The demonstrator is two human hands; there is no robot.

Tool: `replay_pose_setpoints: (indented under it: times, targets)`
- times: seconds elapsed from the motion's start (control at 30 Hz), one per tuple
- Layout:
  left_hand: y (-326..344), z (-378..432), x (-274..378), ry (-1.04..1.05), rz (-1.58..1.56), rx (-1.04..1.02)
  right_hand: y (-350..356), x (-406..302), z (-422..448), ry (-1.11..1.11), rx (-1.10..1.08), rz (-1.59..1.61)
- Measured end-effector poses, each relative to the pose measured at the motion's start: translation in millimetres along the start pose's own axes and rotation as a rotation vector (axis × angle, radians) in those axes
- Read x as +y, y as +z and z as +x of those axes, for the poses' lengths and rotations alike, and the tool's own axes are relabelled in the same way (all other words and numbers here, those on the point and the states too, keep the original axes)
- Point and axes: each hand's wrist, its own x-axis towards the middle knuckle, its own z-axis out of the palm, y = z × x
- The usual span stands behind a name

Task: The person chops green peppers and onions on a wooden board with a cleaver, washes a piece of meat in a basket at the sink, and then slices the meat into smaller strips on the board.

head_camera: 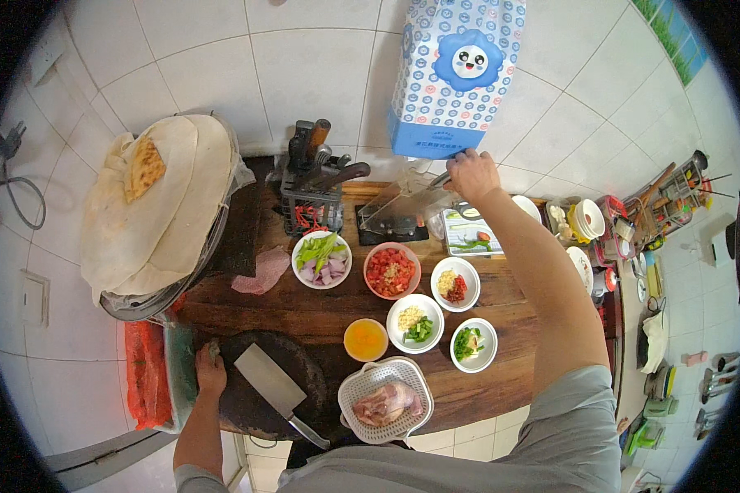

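Observation:
My right hand (pixel 473 175) reaches to the back of the wooden counter, just under a hanging blue-and-white tissue pack (pixel 456 80). Its fingers curl at the top of a clear plastic holder (pixel 394 197) on a black base; a grey-black piece shows at the fingertips, too unclear to name. At the left rim of the round dark chopping board (pixel 308 376) rests my left hand (pixel 211 373), near a small greyish thing (pixel 214 350); whether it is gripped is unclear. A cleaver (pixel 271 376) lies flat on the board, handle towards me.
Raw meat (pixel 385 403) sits in a white colander (pixel 428 394). Beyond stand bowls of yellow liquid (pixel 365 340), chopped tomato (pixel 391 271), onion and green pepper (pixel 322 259), garlic and chilli (pixel 456 288). Flatbreads (pixel 154 215) top a pan at left; a black utensil rack (pixel 311 203) stands behind.

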Motion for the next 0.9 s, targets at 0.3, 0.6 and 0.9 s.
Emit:
replay_pose_setpoints:
  times: [0.3, 0.6, 0.9]
  targets:
    - [-24, -15, -8, 0.112, -0.332, -0.068, 22, 0, 4, -0.236, 0.345, 0.130]
    - [-7, -165, -63, 0.022, 0.141, -0.107, -21, -78, -70, -0.292, 0.371, 0.618]
    - [-98, -83, 74, 0.298, -0.353, 0.330, -97, -346, -251, -0.344, -0.224, 1.292]
